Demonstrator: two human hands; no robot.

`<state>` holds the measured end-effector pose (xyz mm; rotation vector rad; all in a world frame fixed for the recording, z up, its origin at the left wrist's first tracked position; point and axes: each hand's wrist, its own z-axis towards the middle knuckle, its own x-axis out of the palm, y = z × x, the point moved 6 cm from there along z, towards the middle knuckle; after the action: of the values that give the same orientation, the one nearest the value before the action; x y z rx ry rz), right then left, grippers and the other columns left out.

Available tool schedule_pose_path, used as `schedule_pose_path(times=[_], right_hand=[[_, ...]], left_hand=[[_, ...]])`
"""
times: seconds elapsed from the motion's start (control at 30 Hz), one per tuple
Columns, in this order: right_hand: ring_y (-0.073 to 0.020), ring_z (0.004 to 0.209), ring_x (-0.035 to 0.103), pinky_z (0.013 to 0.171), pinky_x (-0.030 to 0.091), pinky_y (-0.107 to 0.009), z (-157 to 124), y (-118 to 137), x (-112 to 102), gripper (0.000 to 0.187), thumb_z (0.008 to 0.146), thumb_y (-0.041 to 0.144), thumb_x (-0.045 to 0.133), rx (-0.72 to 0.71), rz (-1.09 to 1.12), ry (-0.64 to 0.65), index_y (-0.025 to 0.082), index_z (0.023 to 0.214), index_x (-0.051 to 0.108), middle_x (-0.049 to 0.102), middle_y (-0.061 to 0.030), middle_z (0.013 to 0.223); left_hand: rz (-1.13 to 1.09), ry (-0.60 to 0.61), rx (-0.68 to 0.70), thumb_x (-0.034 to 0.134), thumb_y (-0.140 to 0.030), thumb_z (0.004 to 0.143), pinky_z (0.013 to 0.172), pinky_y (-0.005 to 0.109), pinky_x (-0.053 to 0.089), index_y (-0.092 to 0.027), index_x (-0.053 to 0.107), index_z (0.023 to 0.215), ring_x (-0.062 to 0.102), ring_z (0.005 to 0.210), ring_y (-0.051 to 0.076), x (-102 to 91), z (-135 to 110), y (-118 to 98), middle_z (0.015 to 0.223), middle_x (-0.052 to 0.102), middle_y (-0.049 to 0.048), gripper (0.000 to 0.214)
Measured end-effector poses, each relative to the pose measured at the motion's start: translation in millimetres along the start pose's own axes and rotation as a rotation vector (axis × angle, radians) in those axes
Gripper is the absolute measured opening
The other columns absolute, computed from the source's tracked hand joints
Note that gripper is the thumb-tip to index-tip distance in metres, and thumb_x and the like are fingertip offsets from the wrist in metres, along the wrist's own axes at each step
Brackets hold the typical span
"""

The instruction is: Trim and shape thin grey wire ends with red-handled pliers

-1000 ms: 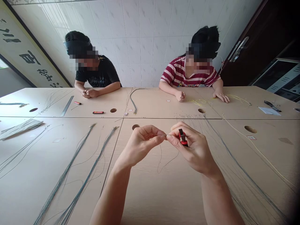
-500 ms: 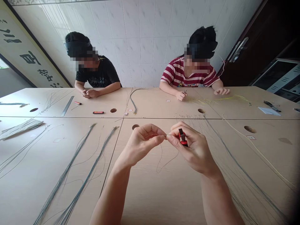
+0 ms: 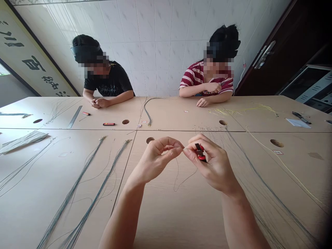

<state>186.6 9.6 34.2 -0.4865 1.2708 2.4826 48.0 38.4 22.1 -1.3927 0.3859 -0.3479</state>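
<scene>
My left hand point(image 3: 158, 159) and my right hand point(image 3: 211, 164) meet above the wooden table point(image 3: 166, 214), fingertips touching. The left thumb and forefinger pinch the end of a thin grey wire point(image 3: 178, 176) that droops in a loop below the hands. The right hand is closed round a small red and black tool point(image 3: 200, 152) and also pinches the wire end. Bundles of grey wires point(image 3: 85, 193) lie on the table to the left, and more grey wires point(image 3: 261, 183) run along the right.
Two people sit across the table, one in a black shirt point(image 3: 109, 83), one in a striped shirt point(image 3: 199, 77), hands near their chests. A metal ruler point(image 3: 74, 117), red and black tools point(image 3: 108, 124), yellow wires point(image 3: 228, 111), pliers point(image 3: 301, 117) and cable holes point(image 3: 276, 143) are on the far side.
My hands stay almost still, pinching the wire. The person in the striped shirt has drawn both arms in from the table toward the chest.
</scene>
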Motion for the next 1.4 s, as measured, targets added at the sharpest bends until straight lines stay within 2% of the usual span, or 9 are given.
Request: schedule_pose_path(times=[0.17,0.4,0.93,1.4], right_hand=[[-0.0117,0.066,0.047,0.056,0.036,-0.026,-0.9,0.5,-1.3,0.018,0.091,0.019,0.057,-0.013,-0.01,-0.007,0.021,0.075,0.049,0.051,0.0003,0.078],[-0.0107,0.065,0.048,0.055,0.036,-0.026,0.2,0.9,-6.2,0.017,0.09,0.02,0.058,-0.001,0.007,-0.053,0.021,0.075,0.052,0.051,0.0008,0.078],[-0.0094,0.066,0.046,0.057,0.034,-0.025,1.2,0.6,-4.8,0.018,0.09,0.016,0.059,-0.001,0.057,-0.035,0.021,0.074,0.052,0.05,0.0025,0.076],[-0.0078,0.064,0.046,0.055,0.034,-0.023,1.2,0.9,-3.5,0.016,0.09,0.018,0.06,0.02,0.025,-0.022,0.021,0.075,0.055,0.05,0.0038,0.076]], left_hand=[[0.003,0.03,0.017,0.057,-0.031,0.091,0.083,0.031,0.044,-0.015,0.064,0.087,0.059,0.09,0.018,2.1,-0.8,-2.3,0.093,0.067,0.0073,0.018],[-0.101,-0.064,0.004,0.063,-0.026,0.087,0.079,0.026,0.046,-0.017,0.065,0.09,0.062,0.09,0.015,-4.0,-0.6,-2.5,0.094,0.068,0.0042,0.01],[-0.121,-0.036,-0.022,0.072,-0.028,0.081,0.077,0.026,0.047,-0.016,0.066,0.085,0.06,0.083,0.013,-2.1,1.0,-0.4,0.087,0.066,0.0029,0.015],[-0.084,-0.031,-0.024,0.065,-0.026,0.087,0.074,0.023,0.044,-0.016,0.065,0.08,0.061,0.078,0.012,-2.0,0.1,0.1,0.077,0.069,0.0007,0.012]])
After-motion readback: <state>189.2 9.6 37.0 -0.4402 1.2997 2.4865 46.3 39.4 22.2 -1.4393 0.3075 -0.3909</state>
